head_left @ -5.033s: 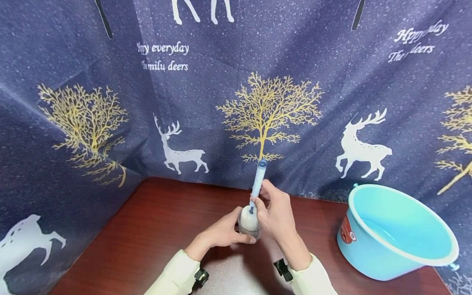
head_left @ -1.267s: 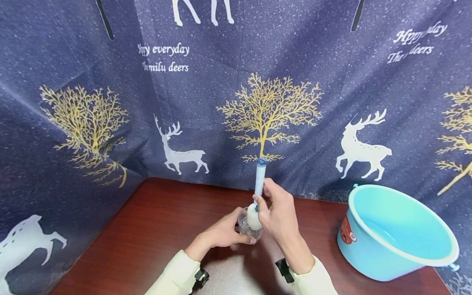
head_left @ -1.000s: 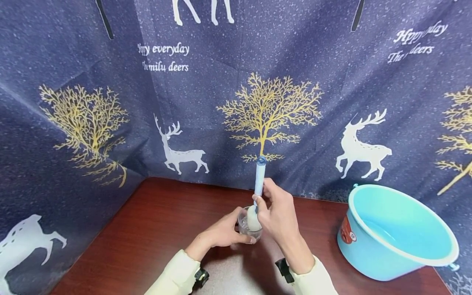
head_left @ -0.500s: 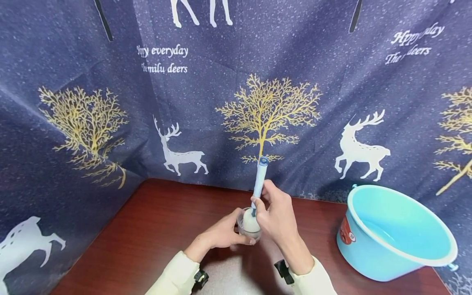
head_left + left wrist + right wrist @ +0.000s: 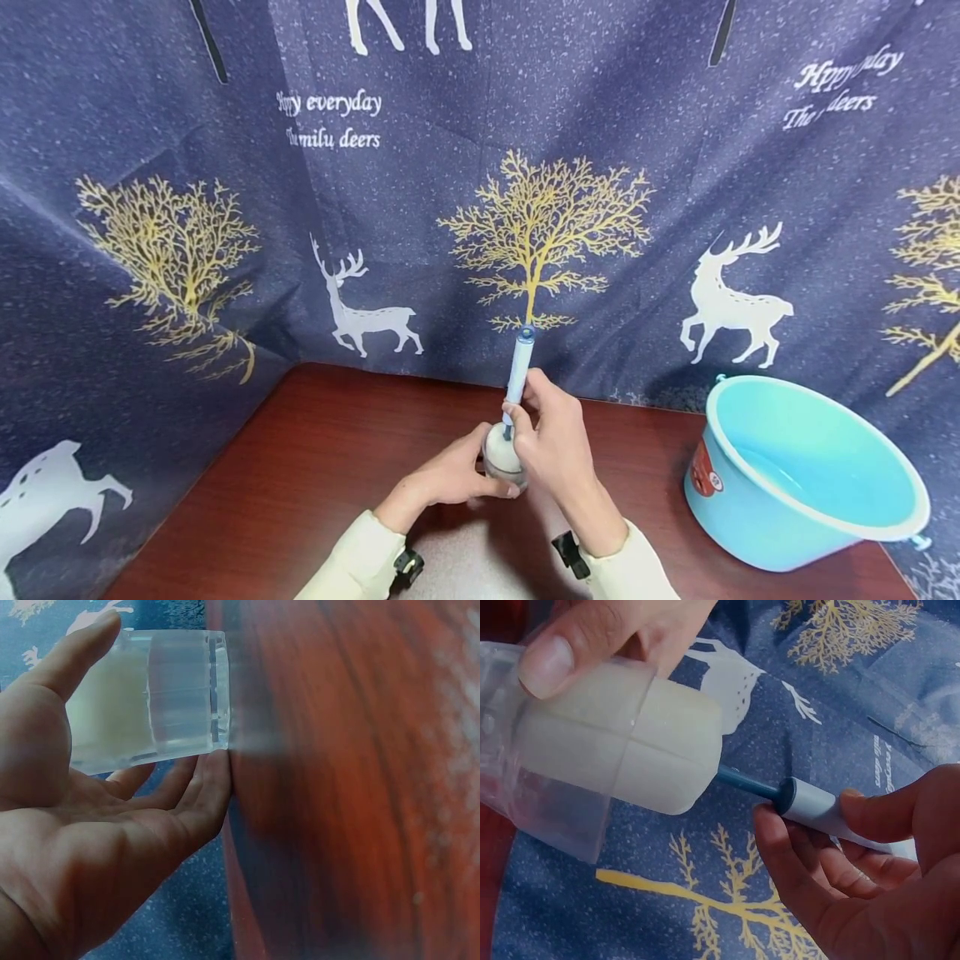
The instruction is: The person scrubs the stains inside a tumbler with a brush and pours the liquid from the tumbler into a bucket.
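Note:
My left hand (image 5: 448, 473) holds a clear cup (image 5: 180, 690) just over the table, thumb on the near side and fingers on the far side. A cup brush (image 5: 519, 375) with a light blue handle stands in it, tilted slightly to the right at the top. My right hand (image 5: 557, 433) pinches the lower handle between thumb and fingers. In the right wrist view the white sponge head (image 5: 682, 750) sits partly inside the cup, its upper end past the rim. The left wrist view shows the cup's base (image 5: 219, 690) beside the fingertips.
A light blue bucket (image 5: 795, 525) with a red label stands at the right of the reddish-brown wooden table (image 5: 337, 417). Behind the table hangs a dark blue cloth (image 5: 465, 108) printed with deer and golden trees.
My right hand has moved the brush left and a little lower, and the sponge has shifted from the cup's right side to its middle. The left hand keeps its hold on the cup.

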Motion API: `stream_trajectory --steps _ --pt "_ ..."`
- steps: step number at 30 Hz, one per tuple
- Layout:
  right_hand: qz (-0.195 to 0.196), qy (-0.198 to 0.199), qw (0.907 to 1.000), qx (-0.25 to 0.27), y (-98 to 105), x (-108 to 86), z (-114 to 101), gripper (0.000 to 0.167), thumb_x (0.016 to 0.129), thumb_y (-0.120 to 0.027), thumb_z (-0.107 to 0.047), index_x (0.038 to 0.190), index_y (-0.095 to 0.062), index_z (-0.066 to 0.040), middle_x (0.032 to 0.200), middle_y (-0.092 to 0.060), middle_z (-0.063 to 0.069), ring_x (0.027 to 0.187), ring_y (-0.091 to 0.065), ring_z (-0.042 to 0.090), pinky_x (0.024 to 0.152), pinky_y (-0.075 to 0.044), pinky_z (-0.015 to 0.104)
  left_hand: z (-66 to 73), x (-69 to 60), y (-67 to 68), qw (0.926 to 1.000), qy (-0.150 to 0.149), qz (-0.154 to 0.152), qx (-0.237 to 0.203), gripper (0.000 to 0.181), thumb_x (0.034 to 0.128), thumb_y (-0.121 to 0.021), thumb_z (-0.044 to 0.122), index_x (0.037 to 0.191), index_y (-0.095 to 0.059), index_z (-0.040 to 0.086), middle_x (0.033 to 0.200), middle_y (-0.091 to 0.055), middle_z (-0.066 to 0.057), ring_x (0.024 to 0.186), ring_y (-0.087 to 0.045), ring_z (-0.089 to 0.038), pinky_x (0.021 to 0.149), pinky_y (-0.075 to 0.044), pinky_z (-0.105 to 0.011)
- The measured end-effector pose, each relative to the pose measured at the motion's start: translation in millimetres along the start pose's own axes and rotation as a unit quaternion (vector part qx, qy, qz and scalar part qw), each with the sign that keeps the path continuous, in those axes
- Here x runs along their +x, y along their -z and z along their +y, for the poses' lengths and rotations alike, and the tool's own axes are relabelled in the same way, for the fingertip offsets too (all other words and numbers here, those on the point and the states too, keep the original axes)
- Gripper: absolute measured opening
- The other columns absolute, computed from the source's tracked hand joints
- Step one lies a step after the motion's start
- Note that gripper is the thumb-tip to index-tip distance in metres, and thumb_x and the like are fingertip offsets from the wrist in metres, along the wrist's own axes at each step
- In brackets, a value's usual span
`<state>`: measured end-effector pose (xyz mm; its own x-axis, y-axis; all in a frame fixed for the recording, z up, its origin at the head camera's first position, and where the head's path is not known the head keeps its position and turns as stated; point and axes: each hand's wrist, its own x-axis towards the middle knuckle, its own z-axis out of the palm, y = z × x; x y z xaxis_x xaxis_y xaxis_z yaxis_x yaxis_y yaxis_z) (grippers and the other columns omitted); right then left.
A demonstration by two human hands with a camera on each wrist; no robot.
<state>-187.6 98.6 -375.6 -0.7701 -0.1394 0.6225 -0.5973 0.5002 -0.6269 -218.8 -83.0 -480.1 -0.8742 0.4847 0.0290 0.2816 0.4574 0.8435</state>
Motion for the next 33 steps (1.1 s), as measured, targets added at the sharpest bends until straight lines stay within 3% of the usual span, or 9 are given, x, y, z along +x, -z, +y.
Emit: stream_trajectory --steps 9,16,33 --pt "-0.003 0.017 0.9999 -0.002 -7.2 -0.4 4.0 0.028 0.087 -0.079 0.008 0.097 -0.064 -0.014 0.082 -0.072 -0.003 0.065 -0.057 0.008 0.055 -0.043 0.024 -0.7 0.3 0.2 1.0 -0.003 0.004 0.007 0.069 0.0802 -0.093 0.043 0.131 -0.054 0.019 0.116 -0.066 0.01 0.108 -0.062 -0.01 0.098 -0.051 -0.035" --pt "0.007 0.024 0.9997 -0.007 -7.0 0.5 5.9 0.027 0.088 -0.079 0.007 0.097 -0.065 -0.014 0.079 -0.072 -0.002 0.057 -0.049 0.008 0.051 -0.04 0.024 -0.6 -0.1 0.2 0.9999 -0.003 0.005 0.011 0.069 0.0799 -0.093 0.043 0.131 -0.054 0.019 0.116 -0.066 0.01 0.109 -0.062 -0.01 0.098 -0.051 -0.036" --pt "0.031 0.033 0.9989 -0.009 2.5 3.9 5.2 0.027 0.087 -0.079 0.008 0.098 -0.066 -0.012 0.08 -0.073 0.001 0.063 -0.054 0.012 0.054 -0.043 0.025 -0.2 -0.3 0.7 0.9995 -0.005 0.005 0.029 0.069 0.0792 -0.093 0.045 0.129 -0.053 0.018 0.116 -0.065 0.008 0.11 -0.063 -0.011 0.097 -0.052 -0.036"
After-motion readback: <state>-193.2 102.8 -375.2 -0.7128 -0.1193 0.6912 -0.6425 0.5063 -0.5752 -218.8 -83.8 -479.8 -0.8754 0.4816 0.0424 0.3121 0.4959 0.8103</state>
